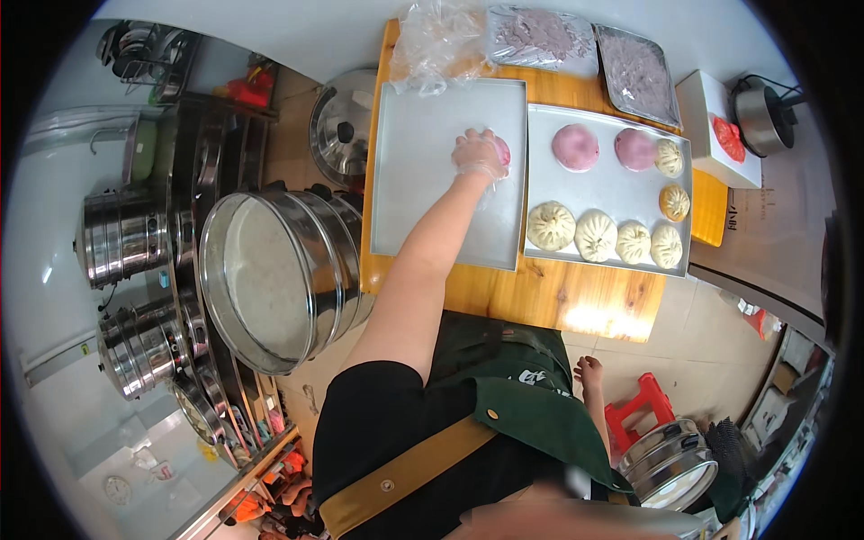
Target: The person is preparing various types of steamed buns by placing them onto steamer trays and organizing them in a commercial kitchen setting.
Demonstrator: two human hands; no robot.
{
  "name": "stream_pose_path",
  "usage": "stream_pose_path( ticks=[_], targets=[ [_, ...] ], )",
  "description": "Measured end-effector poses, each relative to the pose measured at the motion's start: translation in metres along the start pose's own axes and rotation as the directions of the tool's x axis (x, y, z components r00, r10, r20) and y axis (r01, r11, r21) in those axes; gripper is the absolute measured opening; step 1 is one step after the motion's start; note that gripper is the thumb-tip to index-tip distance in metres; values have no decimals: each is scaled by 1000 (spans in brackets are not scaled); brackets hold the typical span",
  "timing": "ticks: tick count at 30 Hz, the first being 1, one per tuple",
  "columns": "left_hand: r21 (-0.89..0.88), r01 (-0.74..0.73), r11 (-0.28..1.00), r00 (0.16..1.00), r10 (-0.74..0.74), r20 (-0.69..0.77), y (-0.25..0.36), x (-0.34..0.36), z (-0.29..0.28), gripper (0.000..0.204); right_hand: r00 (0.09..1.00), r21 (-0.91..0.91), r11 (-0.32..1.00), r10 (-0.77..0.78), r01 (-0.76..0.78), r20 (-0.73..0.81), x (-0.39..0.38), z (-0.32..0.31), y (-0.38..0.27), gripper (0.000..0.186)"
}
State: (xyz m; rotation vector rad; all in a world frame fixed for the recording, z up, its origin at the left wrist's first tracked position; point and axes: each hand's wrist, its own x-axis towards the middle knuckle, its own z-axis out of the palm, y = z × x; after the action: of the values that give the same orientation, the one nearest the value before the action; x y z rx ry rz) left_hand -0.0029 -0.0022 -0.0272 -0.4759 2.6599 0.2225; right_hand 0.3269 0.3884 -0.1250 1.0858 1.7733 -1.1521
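My left hand (477,155), in a clear plastic glove, is closed over a pink bun (503,151) on the left metal tray (423,225). My right hand (589,369) hangs at my side beyond the table's near edge, fingers curled with nothing visible in them. The right tray (567,189) bears two pink buns (574,147) and several pale pleated buns (595,236), one of them more golden (674,202).
The wooden table (598,301) also holds crumpled plastic (432,45) and two filled pans (634,74). Steamer tiers (279,279) and a lid (342,126) stand left. A white box (697,99) and pot (760,117) are right; a red stool (648,396) is below.
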Motion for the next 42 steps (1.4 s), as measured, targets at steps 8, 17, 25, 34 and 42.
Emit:
stream_pose_path(
  ticks=[8, 17, 25, 34, 42],
  targets=[
    [48, -168, 985, 974, 173, -147, -8, 4, 17, 68, 999, 6, 1000, 28, -28, -34, -18, 25, 7, 43],
    [-223, -64, 973, 995, 46, -86, -12, 27, 18, 85, 999, 33, 999, -19, 20, -51, -29, 48, 9, 42],
    [-211, -26, 977, 982, 64, 176, -15, 44, 6, 85, 998, 45, 999, 2, 0, -56, -29, 46, 12, 46],
    [-220, -191, 957, 971, 217, 101, -19, 26, 20, 90, 1000, -21, 1000, -10, 10, -18, -20, 36, 0, 46],
    [-969, -24, 245, 984, 176, 20, -48, -42, 6, 43, 994, -269, 957, -95, 107, 59, -15, 36, -26, 47]
  ],
)
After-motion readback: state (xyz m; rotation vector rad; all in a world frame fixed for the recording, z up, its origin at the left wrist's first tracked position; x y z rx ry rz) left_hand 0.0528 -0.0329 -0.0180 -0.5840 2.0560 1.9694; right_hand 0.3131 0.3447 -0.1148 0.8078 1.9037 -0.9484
